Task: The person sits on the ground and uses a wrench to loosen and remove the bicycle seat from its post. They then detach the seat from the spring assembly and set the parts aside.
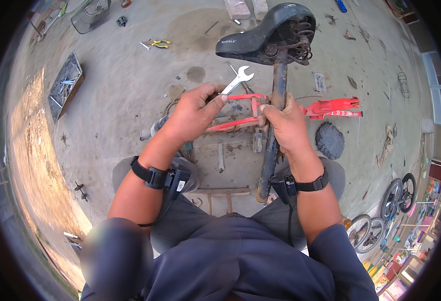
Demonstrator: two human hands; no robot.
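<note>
My left hand [199,109] grips an open-end wrench [237,79], its bright jaw pointing up and right. In my right hand [286,122] is a rusty seat post [279,81], held upright at about its middle. A black bicycle saddle [260,37] with coil springs tops the post, tilted so its underside partly shows. Beneath both hands lies a red bicycle frame [239,122], its painted end [333,107] reaching to the right. My right fingers hide part of the post and of the frame behind it.
A second wrench [220,156] lies between my knees, near a metal frame piece [220,191]. Yellow-handled pliers [161,43] and a metal tool tray [67,86] are to the left. A dark round disc [329,140] lies right; bicycle wheels [391,199] stand further off.
</note>
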